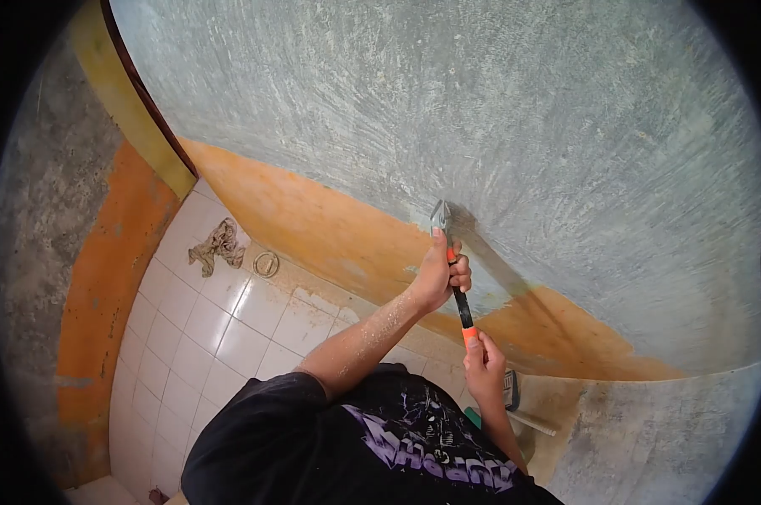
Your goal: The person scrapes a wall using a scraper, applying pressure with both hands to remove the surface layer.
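One long-handled tool clasped by left hand, right hand

One head-worn camera looks forward and down, fairly near.

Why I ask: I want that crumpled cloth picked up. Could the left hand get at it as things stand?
Probably not: the left hand grips the tool, and the cloth lies well off on the floor, though nothing covers it.

A cloth lies on the floor just left of a ring, both near the foot of the wall, a partly hidden object well to their right.
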The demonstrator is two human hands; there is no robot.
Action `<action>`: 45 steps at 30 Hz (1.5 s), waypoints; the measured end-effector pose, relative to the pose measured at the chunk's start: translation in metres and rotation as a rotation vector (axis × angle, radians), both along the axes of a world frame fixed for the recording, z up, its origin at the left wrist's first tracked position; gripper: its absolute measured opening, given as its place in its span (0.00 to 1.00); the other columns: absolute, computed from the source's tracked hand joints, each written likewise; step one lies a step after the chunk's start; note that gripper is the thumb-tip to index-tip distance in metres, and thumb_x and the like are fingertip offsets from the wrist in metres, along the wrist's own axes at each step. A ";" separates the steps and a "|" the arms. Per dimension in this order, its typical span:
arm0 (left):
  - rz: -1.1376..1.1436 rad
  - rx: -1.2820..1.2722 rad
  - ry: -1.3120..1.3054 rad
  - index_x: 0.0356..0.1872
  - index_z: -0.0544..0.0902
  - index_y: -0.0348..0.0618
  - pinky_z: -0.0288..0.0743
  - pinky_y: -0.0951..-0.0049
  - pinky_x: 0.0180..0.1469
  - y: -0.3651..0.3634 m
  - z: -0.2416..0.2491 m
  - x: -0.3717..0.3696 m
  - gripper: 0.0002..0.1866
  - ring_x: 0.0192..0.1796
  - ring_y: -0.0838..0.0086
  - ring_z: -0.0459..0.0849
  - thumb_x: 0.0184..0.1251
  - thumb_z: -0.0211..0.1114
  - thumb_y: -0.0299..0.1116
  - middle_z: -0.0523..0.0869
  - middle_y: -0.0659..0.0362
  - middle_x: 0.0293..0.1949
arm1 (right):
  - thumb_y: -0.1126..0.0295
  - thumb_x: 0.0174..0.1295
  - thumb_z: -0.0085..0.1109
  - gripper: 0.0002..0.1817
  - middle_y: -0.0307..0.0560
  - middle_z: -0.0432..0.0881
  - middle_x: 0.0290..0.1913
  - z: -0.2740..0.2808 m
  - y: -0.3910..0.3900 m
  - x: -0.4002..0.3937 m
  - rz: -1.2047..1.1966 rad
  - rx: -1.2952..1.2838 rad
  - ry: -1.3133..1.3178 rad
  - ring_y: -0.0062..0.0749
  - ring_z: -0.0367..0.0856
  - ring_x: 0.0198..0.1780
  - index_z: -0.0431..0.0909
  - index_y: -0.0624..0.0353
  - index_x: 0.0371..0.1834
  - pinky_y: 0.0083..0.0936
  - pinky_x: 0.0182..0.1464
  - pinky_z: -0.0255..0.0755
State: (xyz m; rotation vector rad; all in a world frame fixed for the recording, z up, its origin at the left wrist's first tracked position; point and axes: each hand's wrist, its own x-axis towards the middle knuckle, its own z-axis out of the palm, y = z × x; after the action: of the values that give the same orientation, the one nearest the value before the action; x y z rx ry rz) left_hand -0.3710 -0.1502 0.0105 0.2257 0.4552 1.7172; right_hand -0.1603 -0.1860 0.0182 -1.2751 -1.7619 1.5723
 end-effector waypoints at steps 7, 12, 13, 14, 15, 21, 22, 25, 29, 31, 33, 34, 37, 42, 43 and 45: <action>0.062 -0.044 0.128 0.35 0.63 0.54 0.60 0.73 0.25 -0.008 -0.008 -0.028 0.31 0.19 0.81 0.55 0.71 0.34 0.73 0.56 0.69 0.18 | 0.61 0.74 0.56 0.18 0.28 0.67 0.23 -0.014 -0.013 -0.030 -0.003 0.061 -0.014 0.11 0.63 0.22 0.79 0.67 0.54 0.15 0.24 0.56; 0.042 -0.109 0.047 0.35 0.63 0.53 0.63 0.72 0.26 -0.007 0.001 -0.019 0.31 0.18 0.79 0.56 0.71 0.35 0.73 0.59 0.67 0.19 | 0.61 0.73 0.57 0.18 0.30 0.68 0.22 -0.004 -0.016 -0.019 -0.063 0.039 -0.011 0.12 0.63 0.22 0.80 0.66 0.54 0.16 0.24 0.58; 0.007 -0.085 0.036 0.35 0.62 0.52 0.64 0.71 0.26 -0.005 -0.003 -0.015 0.32 0.18 0.78 0.58 0.71 0.35 0.73 0.61 0.66 0.19 | 0.61 0.73 0.57 0.18 0.30 0.68 0.22 -0.002 -0.016 -0.020 -0.081 0.046 0.001 0.12 0.63 0.22 0.80 0.66 0.54 0.17 0.25 0.58; -0.021 -0.058 0.023 0.35 0.62 0.51 0.66 0.70 0.26 -0.005 -0.006 -0.015 0.32 0.18 0.78 0.59 0.72 0.35 0.72 0.63 0.65 0.20 | 0.61 0.73 0.57 0.19 0.30 0.68 0.22 0.000 -0.016 -0.026 -0.068 0.063 -0.011 0.12 0.63 0.22 0.80 0.67 0.54 0.17 0.24 0.58; -0.018 -0.048 0.026 0.35 0.62 0.51 0.66 0.71 0.26 -0.006 -0.007 -0.018 0.32 0.18 0.78 0.59 0.71 0.35 0.73 0.62 0.65 0.19 | 0.61 0.73 0.57 0.19 0.30 0.68 0.21 0.003 -0.015 -0.031 -0.055 0.082 -0.026 0.12 0.63 0.22 0.80 0.67 0.54 0.17 0.24 0.58; 0.022 -0.069 0.076 0.35 0.63 0.53 0.60 0.72 0.28 -0.017 -0.007 -0.041 0.31 0.20 0.80 0.55 0.71 0.34 0.73 0.54 0.69 0.19 | 0.62 0.72 0.58 0.20 0.30 0.69 0.21 -0.012 -0.028 -0.046 -0.088 0.087 -0.019 0.11 0.64 0.22 0.79 0.70 0.55 0.16 0.23 0.57; 0.013 -0.066 0.058 0.35 0.63 0.53 0.61 0.72 0.28 -0.015 -0.007 -0.039 0.31 0.20 0.80 0.55 0.71 0.34 0.73 0.54 0.69 0.19 | 0.62 0.72 0.58 0.20 0.30 0.69 0.21 -0.004 -0.026 -0.040 -0.101 0.060 0.001 0.11 0.64 0.22 0.79 0.70 0.55 0.16 0.23 0.57; -0.038 -0.050 0.005 0.36 0.63 0.54 0.60 0.72 0.28 -0.014 -0.008 -0.032 0.30 0.20 0.80 0.55 0.72 0.35 0.72 0.54 0.70 0.19 | 0.61 0.72 0.58 0.20 0.30 0.69 0.21 -0.001 -0.024 -0.037 -0.132 0.009 0.016 0.11 0.63 0.21 0.79 0.69 0.54 0.17 0.22 0.56; 0.045 -0.031 0.029 0.35 0.64 0.56 0.60 0.72 0.28 -0.022 -0.018 -0.072 0.30 0.19 0.80 0.54 0.71 0.36 0.73 0.54 0.71 0.19 | 0.62 0.73 0.57 0.17 0.29 0.68 0.21 -0.002 -0.025 -0.074 -0.035 0.079 -0.007 0.11 0.62 0.21 0.80 0.66 0.54 0.17 0.22 0.54; 0.082 -0.102 0.044 0.35 0.64 0.56 0.62 0.71 0.28 -0.030 -0.014 -0.080 0.30 0.20 0.79 0.56 0.71 0.35 0.73 0.55 0.70 0.19 | 0.63 0.73 0.56 0.17 0.28 0.67 0.21 -0.008 -0.029 -0.083 -0.010 0.087 0.014 0.11 0.61 0.21 0.80 0.66 0.54 0.17 0.23 0.54; 0.013 -0.120 0.044 0.35 0.63 0.55 0.64 0.70 0.30 -0.025 -0.013 -0.066 0.30 0.20 0.78 0.57 0.71 0.35 0.73 0.57 0.69 0.20 | 0.63 0.73 0.56 0.17 0.29 0.67 0.21 -0.014 -0.033 -0.069 -0.054 0.075 0.024 0.10 0.61 0.21 0.79 0.67 0.54 0.17 0.22 0.54; -0.026 -0.124 0.039 0.35 0.63 0.54 0.65 0.70 0.30 -0.023 -0.012 -0.057 0.30 0.21 0.78 0.58 0.72 0.35 0.73 0.57 0.69 0.20 | 0.63 0.73 0.56 0.17 0.29 0.67 0.21 -0.016 -0.034 -0.058 -0.079 0.074 0.023 0.10 0.61 0.21 0.79 0.67 0.54 0.16 0.22 0.54; -0.142 -0.037 0.111 0.35 0.62 0.53 0.68 0.68 0.33 -0.021 -0.010 -0.040 0.31 0.23 0.76 0.61 0.72 0.35 0.72 0.59 0.67 0.21 | 0.63 0.74 0.55 0.17 0.29 0.68 0.21 -0.023 -0.037 -0.039 -0.160 0.010 0.055 0.11 0.63 0.20 0.78 0.67 0.55 0.15 0.22 0.55; -0.191 0.032 0.181 0.35 0.62 0.50 0.72 0.67 0.33 -0.023 -0.020 -0.047 0.32 0.22 0.75 0.65 0.72 0.37 0.72 0.61 0.65 0.21 | 0.62 0.74 0.54 0.18 0.29 0.68 0.21 -0.038 -0.041 -0.040 -0.128 -0.040 0.045 0.10 0.64 0.20 0.77 0.67 0.56 0.15 0.22 0.56; -0.181 0.020 0.171 0.35 0.62 0.50 0.72 0.67 0.33 -0.022 -0.020 -0.046 0.32 0.22 0.75 0.66 0.72 0.37 0.72 0.62 0.65 0.21 | 0.62 0.74 0.54 0.18 0.29 0.68 0.21 -0.036 -0.042 -0.040 -0.130 -0.032 0.045 0.10 0.64 0.20 0.77 0.66 0.56 0.15 0.21 0.56; -0.164 -0.004 0.148 0.35 0.62 0.50 0.73 0.67 0.34 -0.018 -0.018 -0.041 0.32 0.23 0.74 0.66 0.72 0.38 0.72 0.62 0.65 0.21 | 0.61 0.75 0.54 0.18 0.28 0.68 0.21 -0.031 -0.041 -0.036 -0.147 -0.049 0.066 0.10 0.63 0.19 0.77 0.66 0.56 0.14 0.21 0.55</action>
State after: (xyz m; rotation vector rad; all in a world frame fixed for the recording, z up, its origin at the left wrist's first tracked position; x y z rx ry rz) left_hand -0.4122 -0.1684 -0.0073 0.3791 0.5348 1.5444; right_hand -0.1960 -0.2272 -0.0129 -1.3284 -1.5612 1.5645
